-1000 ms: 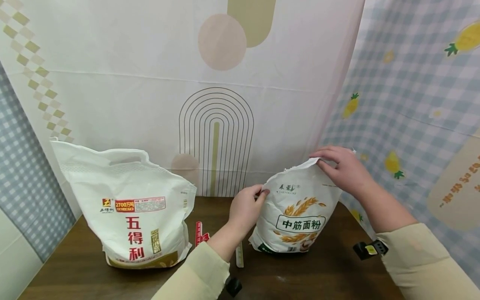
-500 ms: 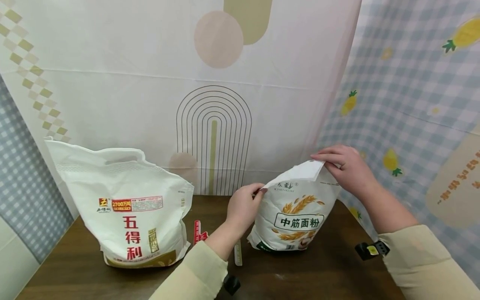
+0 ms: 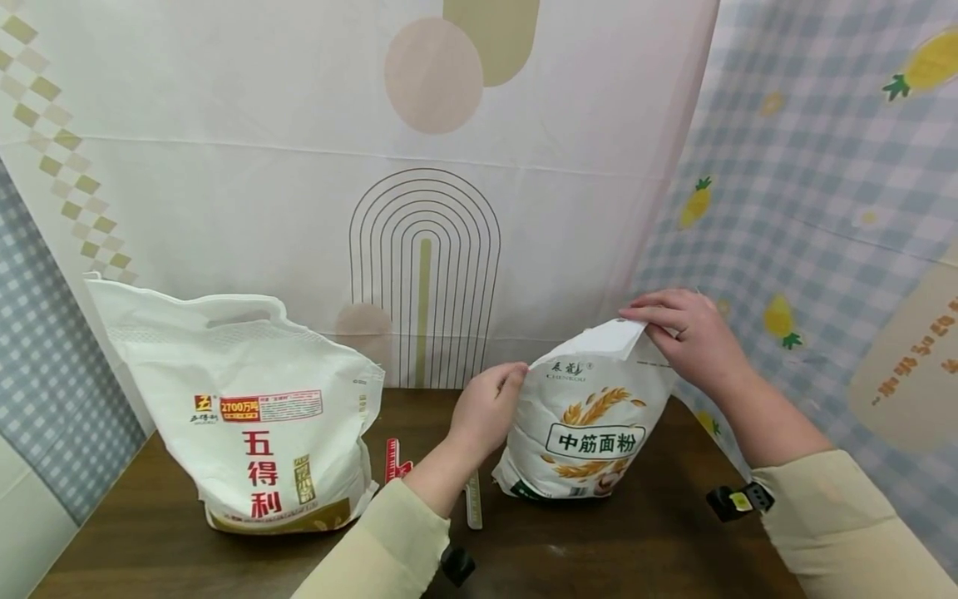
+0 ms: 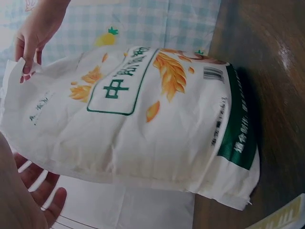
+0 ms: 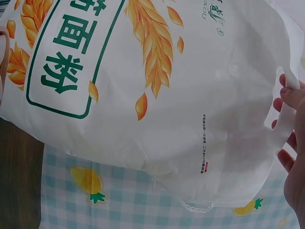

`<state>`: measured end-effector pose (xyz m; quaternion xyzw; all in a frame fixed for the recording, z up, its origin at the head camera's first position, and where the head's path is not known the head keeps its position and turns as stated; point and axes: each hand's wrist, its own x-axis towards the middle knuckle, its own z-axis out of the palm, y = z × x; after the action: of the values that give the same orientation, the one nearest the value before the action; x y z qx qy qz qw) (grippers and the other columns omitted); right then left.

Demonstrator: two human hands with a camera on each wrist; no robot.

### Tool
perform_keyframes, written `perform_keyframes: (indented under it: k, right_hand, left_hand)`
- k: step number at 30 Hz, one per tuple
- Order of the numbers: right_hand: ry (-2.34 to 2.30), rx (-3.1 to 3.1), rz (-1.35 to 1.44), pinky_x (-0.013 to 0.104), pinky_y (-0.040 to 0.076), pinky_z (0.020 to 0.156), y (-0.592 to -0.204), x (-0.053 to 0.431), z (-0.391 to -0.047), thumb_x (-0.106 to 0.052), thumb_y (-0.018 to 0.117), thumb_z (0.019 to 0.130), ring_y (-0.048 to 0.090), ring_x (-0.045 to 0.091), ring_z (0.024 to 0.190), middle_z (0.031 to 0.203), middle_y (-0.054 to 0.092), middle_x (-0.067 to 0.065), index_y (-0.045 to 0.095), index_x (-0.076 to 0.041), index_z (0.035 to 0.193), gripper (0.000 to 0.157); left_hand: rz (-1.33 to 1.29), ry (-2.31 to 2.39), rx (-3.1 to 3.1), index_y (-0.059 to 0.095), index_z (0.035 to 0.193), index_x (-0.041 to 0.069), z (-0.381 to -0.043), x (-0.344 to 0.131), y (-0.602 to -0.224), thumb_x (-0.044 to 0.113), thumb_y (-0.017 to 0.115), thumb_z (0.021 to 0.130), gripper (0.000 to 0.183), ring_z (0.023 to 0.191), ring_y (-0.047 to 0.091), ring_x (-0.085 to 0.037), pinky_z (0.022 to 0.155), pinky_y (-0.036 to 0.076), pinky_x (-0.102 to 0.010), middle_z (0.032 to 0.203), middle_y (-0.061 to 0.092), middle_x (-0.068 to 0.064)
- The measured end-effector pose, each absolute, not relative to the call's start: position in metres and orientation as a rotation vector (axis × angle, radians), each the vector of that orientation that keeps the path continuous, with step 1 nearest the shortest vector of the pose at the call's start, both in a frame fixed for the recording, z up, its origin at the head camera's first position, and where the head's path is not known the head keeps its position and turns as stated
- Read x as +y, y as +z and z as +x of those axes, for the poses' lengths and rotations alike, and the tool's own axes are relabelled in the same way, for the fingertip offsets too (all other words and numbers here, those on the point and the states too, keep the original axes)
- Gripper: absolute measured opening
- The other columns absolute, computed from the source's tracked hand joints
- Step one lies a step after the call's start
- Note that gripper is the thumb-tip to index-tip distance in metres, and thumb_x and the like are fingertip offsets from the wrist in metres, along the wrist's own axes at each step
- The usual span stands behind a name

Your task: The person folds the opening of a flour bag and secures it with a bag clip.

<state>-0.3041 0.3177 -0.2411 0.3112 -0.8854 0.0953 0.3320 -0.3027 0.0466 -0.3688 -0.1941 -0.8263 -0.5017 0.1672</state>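
A white flour bag with wheat ears and a green-framed label stands upright on the table, its bottom on the wood. At its top left corner, my left hand pinches the edge; in the left wrist view several of its fingers are spread beside the bag's side. My right hand grips the top edge on the right, and the right wrist view has fingertips showing through the handle slot. Between the hands, a plain white flap of the bag's top is bent toward me.
A larger white flour bag with red lettering stands on the left of the brown table. Between the bags lie a red ruler-like strip and a pale strip, partly behind my left arm. Cloth hangs close behind.
The bag's top has folded forward between my hands, so its plain white side shows. My left thumb has drawn back from the bag's front toward its corner. The other bag stays put.
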Motion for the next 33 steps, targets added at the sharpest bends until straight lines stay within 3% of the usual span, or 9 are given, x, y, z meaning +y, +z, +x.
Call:
perform_keyframes:
  k: [3, 6, 14, 20, 29, 33]
  right_hand:
    - [0.235, -2.301, 0.823, 0.056, 0.030, 0.095, -0.241, 0.318, -0.303, 0.004, 0.064, 0.081, 0.051, 0.031, 0.107, 0.110, 0.064, 0.007, 0.071, -0.015, 0.105, 0.032]
    - [0.234, -2.289, 0.829, 0.056, 0.030, 0.094, -0.242, 0.318, -0.302, 0.005, 0.064, 0.080, 0.050, 0.031, 0.108, 0.110, 0.063, 0.007, 0.071, -0.015, 0.104, 0.032]
    - [0.230, -2.268, 0.825, 0.056, 0.030, 0.094, -0.243, 0.317, -0.302, 0.005, 0.065, 0.079, 0.050, 0.032, 0.108, 0.111, 0.063, 0.007, 0.072, -0.015, 0.103, 0.032]
    - [0.211, -2.246, 0.856, 0.058, 0.030, 0.094, -0.243, 0.318, -0.302, 0.005, 0.064, 0.079, 0.049, 0.033, 0.109, 0.113, 0.062, 0.007, 0.071, -0.016, 0.104, 0.034]
    - [0.259, -2.307, 0.813, 0.058, 0.027, 0.098, -0.241, 0.317, -0.297, 0.012, 0.036, 0.080, 0.047, 0.031, 0.113, 0.117, 0.059, 0.005, 0.070, -0.016, 0.105, 0.051]
    - [0.403, -2.354, 0.741, 0.053, 0.032, 0.094, -0.233, 0.312, -0.294, 0.008, 0.030, 0.083, 0.047, 0.032, 0.114, 0.118, 0.059, 0.006, 0.069, -0.011, 0.104, 0.048]
  left_hand:
    - [-0.503, -1.522, -2.366, 0.063, 0.118, 0.018, -0.302, 0.047, -0.365, 0.062, 0.022, 0.093, 0.065, 0.115, 0.054, -0.016, 0.096, 0.043, -0.037, 0.122, 0.060, 0.003]
    - [-0.467, -1.598, -2.386, 0.064, 0.117, 0.022, -0.300, 0.048, -0.360, 0.064, 0.027, 0.092, 0.062, 0.115, 0.054, -0.015, 0.096, 0.043, -0.038, 0.122, 0.061, 0.005]
    - [-0.494, -1.609, -2.432, 0.065, 0.109, 0.028, -0.298, 0.051, -0.357, 0.063, 0.044, 0.087, 0.046, 0.094, 0.059, -0.008, 0.079, 0.049, -0.032, 0.103, 0.064, 0.011]
    - [-0.485, -1.608, -2.430, 0.065, 0.106, 0.027, -0.297, 0.052, -0.358, 0.057, 0.053, 0.086, 0.039, 0.088, 0.058, -0.008, 0.074, 0.049, -0.030, 0.098, 0.064, 0.010]
    - [-0.472, -1.596, -2.402, 0.067, 0.101, 0.027, -0.299, 0.054, -0.359, 0.050, 0.059, 0.085, 0.029, 0.083, 0.058, -0.007, 0.070, 0.049, -0.027, 0.091, 0.063, 0.011]
    - [-0.463, -1.589, -2.400, 0.067, 0.100, 0.029, -0.300, 0.054, -0.361, 0.047, 0.060, 0.085, 0.024, 0.084, 0.058, -0.006, 0.070, 0.049, -0.027, 0.090, 0.063, 0.013]
